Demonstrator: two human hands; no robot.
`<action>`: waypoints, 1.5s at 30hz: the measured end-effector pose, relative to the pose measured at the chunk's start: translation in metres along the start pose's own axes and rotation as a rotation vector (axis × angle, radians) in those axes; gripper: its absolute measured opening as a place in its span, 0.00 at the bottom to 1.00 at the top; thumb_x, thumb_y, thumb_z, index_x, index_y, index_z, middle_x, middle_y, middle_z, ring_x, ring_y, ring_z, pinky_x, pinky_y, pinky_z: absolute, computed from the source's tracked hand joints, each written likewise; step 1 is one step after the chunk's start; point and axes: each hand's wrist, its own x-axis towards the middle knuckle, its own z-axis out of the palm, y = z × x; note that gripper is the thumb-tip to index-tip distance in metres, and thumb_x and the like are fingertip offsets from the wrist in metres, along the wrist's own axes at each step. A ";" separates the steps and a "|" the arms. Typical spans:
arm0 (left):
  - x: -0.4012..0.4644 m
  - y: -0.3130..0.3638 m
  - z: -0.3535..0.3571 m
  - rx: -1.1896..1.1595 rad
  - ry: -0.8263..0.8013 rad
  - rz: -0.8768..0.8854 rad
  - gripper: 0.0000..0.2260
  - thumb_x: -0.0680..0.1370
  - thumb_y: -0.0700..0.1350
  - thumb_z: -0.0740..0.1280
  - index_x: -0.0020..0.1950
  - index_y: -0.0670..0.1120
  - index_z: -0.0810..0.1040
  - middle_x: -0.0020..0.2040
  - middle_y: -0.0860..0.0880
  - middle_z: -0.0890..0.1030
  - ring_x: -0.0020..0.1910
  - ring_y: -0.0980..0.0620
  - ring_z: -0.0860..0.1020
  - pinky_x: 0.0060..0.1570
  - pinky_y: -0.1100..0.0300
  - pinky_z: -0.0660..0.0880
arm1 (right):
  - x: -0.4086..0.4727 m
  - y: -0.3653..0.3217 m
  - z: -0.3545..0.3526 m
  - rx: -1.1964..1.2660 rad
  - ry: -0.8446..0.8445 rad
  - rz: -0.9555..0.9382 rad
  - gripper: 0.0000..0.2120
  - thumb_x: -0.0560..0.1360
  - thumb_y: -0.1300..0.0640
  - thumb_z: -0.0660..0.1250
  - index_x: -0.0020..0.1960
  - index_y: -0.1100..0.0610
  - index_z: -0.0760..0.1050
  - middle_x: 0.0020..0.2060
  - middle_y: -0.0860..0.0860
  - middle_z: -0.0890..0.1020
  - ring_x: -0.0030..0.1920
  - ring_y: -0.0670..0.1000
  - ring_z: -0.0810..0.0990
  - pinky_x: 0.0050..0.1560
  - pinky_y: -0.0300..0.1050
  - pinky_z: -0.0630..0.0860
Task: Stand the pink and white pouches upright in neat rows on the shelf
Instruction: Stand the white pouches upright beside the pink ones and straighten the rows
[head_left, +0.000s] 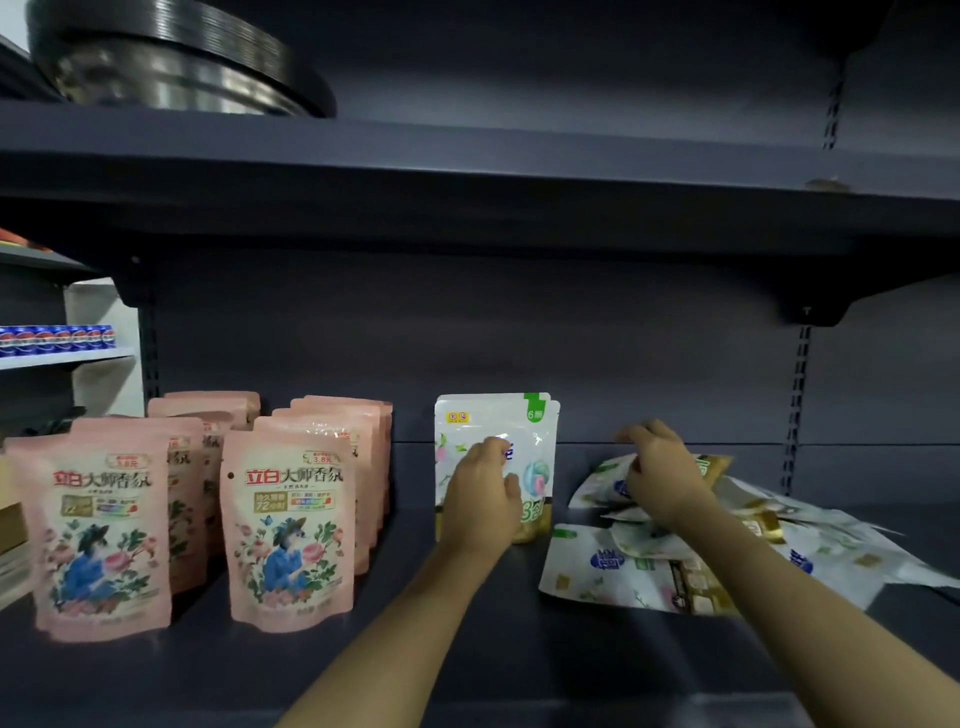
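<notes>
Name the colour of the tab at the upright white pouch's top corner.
Green, on the upright white pouch; head view.

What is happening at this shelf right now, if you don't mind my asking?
A person is stocking pouches. The left hand steadies an upright white pouch on the shelf, while the right hand picks at a loose pile of white pouches lying flat. Two rows of pink pouches already stand upright to the left.

Dark grey metal shelving (467, 156) with slotted uprights (797, 405), dimly lit; stacked steel basins (171, 67) above
</notes>
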 end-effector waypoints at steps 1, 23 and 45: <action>0.005 0.004 0.008 0.007 -0.045 0.022 0.14 0.77 0.39 0.63 0.62 0.42 0.72 0.59 0.45 0.76 0.59 0.48 0.75 0.57 0.57 0.73 | -0.001 0.003 -0.001 -0.003 -0.005 0.010 0.22 0.74 0.72 0.56 0.67 0.62 0.69 0.65 0.59 0.69 0.66 0.59 0.67 0.64 0.48 0.69; 0.075 0.088 0.082 -0.219 -0.186 0.407 0.08 0.79 0.40 0.60 0.45 0.38 0.76 0.38 0.45 0.77 0.37 0.50 0.72 0.37 0.60 0.62 | -0.025 0.064 -0.044 0.047 0.250 0.072 0.42 0.69 0.48 0.72 0.75 0.52 0.53 0.72 0.48 0.65 0.72 0.50 0.62 0.72 0.51 0.56; 0.033 0.098 -0.034 -0.628 -0.082 -0.074 0.41 0.68 0.46 0.75 0.74 0.50 0.55 0.72 0.48 0.65 0.67 0.50 0.69 0.62 0.53 0.72 | -0.044 0.023 -0.078 1.237 -0.052 0.134 0.08 0.71 0.66 0.69 0.51 0.62 0.78 0.47 0.61 0.85 0.44 0.57 0.85 0.45 0.49 0.83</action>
